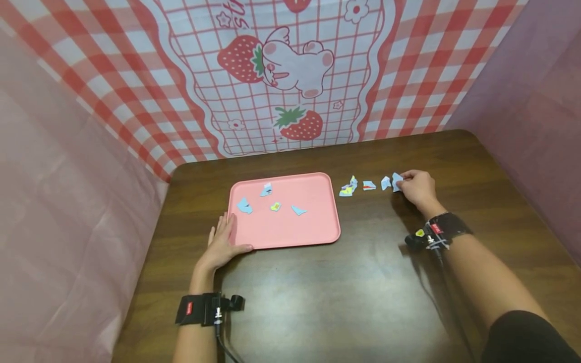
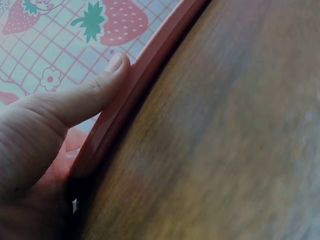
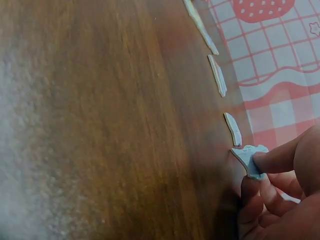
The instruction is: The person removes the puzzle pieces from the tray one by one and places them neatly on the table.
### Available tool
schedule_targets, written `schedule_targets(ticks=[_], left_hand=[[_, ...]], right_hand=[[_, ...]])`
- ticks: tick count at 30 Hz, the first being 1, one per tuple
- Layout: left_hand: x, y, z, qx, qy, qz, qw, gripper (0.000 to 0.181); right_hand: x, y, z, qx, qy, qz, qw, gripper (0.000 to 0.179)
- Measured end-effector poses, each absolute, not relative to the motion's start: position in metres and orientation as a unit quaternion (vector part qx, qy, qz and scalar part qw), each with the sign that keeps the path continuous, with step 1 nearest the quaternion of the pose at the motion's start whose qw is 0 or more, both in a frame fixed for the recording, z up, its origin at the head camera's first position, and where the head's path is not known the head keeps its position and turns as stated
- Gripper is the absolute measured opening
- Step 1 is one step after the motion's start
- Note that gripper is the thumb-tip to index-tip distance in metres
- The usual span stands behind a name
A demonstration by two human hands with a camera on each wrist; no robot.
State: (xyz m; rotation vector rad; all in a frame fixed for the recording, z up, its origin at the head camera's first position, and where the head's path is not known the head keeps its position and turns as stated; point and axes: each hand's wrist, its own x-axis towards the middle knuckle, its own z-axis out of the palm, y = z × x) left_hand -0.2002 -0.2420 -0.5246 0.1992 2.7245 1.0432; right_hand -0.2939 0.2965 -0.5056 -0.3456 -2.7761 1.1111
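My right hand (image 1: 418, 187) pinches a flat, jagged light-blue piece (image 3: 251, 161) between thumb and fingers, low over the table at the right end of a row of pieces. Just left of it lies a small pale-blue piece (image 1: 386, 182), then one with a red stripe (image 1: 369, 185) and a larger yellow, purple and blue piece (image 1: 348, 187). My left hand (image 1: 222, 244) rests at the near left corner of the pink tray (image 1: 281, 237), fingers along its left side and thumb on the near rim (image 2: 131, 80). Several similar pieces, among them a small yellow piece (image 1: 275, 206), lie in the tray.
The brown wooden table (image 1: 317, 297) meets a red-and-white strawberry cloth (image 1: 290, 65) at the back. Pink fabric (image 1: 59, 201) hangs on the left and more on the right. A cable (image 1: 428, 292) runs from the right wrist band.
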Motion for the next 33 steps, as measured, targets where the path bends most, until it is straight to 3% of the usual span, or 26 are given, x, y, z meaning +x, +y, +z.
schedule_targets(ticks=[33], left_hand=[[-0.1997,-0.2421,-0.5216,0.067,0.929,0.345,0.120,0.116]], right_hand=[[-0.2970,0.2968,-0.5072,-0.106,-0.937,0.325,0.069,0.026]])
